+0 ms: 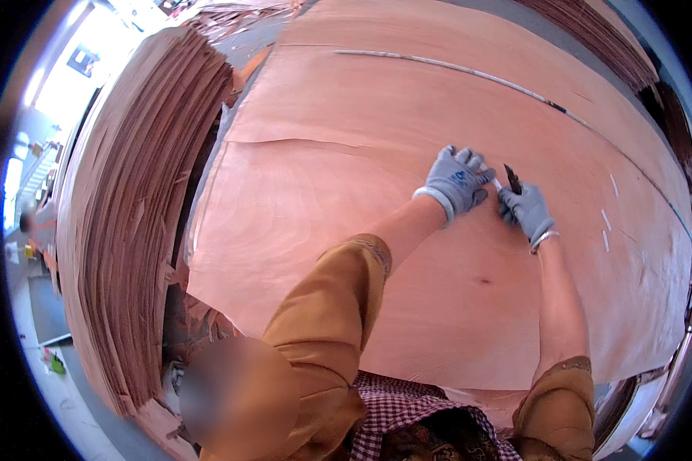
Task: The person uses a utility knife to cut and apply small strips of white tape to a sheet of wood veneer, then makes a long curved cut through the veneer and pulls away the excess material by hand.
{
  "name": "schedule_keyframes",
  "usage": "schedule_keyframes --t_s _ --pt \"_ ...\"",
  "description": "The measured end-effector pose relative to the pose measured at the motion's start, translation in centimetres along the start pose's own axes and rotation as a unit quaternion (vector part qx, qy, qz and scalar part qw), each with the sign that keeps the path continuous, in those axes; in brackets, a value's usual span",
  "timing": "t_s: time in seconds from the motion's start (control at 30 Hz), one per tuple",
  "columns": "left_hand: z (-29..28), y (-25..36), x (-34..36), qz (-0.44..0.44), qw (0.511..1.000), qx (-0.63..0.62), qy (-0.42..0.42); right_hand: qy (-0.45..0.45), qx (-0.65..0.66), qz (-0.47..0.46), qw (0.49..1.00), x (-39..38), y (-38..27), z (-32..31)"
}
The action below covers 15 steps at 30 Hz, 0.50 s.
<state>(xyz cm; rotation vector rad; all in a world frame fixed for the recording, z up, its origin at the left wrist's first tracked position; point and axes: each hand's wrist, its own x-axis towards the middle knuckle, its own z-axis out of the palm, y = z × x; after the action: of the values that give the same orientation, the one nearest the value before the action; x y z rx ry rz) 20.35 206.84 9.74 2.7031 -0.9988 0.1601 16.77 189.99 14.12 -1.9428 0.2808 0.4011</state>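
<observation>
Bright light washes out the far left of the workshop, where little can be made out. A tall veneer stack (134, 207) stands to the left, its layered edges ragged, and another stack (603, 38) is cut off at the far right. Before me spreads a broad pinkish veneer sheet (300, 223), split along a line on its left; whatever surface carries it is mostly hidden beneath.

My left hand (457, 183), in a grey glove, lies palm down on the veneer, fingers slightly spread; what is under the palm I cannot see. My right hand (527, 209), gloved too, has its fingers closed around a dark handheld tool (512, 178), just right of the left hand; its lower part is hidden in my grip. Between the two hands shows a short white strip (497, 184), partly covered, so I cannot tell which fingers touch it.

More white strips (606, 220) lie to the right. Across the far side stretches a long thin rod (461, 67). A round blur hides part of my left sleeve (327, 292) at the near left.
</observation>
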Motion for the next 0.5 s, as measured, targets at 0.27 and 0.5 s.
schedule_keyframes --t_s 0.27,0.5 --pt "-1.1 -4.8 -5.6 0.055 0.990 -0.063 0.116 -0.059 0.047 -0.059 0.995 -2.8 -3.5 3.6" --pt "-6.1 -18.0 -18.3 -0.199 0.966 0.130 0.106 -0.139 0.043 -0.082 0.986 1.1 -6.4 11.8"
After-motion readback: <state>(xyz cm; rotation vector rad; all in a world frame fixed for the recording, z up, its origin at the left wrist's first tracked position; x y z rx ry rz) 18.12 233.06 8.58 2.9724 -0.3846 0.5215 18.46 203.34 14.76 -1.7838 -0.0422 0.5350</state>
